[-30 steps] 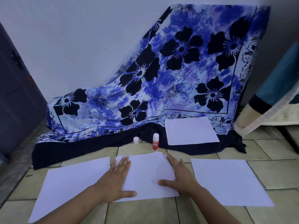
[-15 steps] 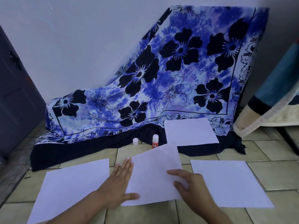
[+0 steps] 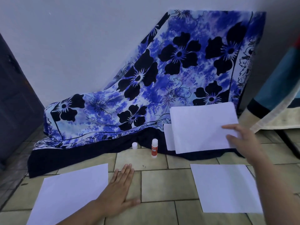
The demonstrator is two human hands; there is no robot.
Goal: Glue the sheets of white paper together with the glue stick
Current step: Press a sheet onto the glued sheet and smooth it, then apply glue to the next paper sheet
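My right hand (image 3: 245, 142) grips a white sheet (image 3: 201, 129) by its right edge and holds it over another white sheet (image 3: 168, 137) that lies on the dark hem of the cloth at the back right. My left hand (image 3: 119, 190) rests flat on the tiled floor with its fingers together, beside the right edge of a white sheet (image 3: 69, 194) at the front left. A further white sheet (image 3: 225, 187) lies on the floor at the front right. The glue stick (image 3: 154, 148), red and white, stands uncapped behind the bare tiles, with its white cap (image 3: 134, 145) to its left.
A blue floral cloth (image 3: 146, 95) drapes from the white wall down onto the floor behind the sheets. A dark door (image 3: 14, 103) stands at the left. A striped fabric edge (image 3: 276, 98) hangs at the right.
My right hand has lifted the middle sheet off the floor and carried it back and to the right, over the far sheet. My left hand now lies on bare tiles.
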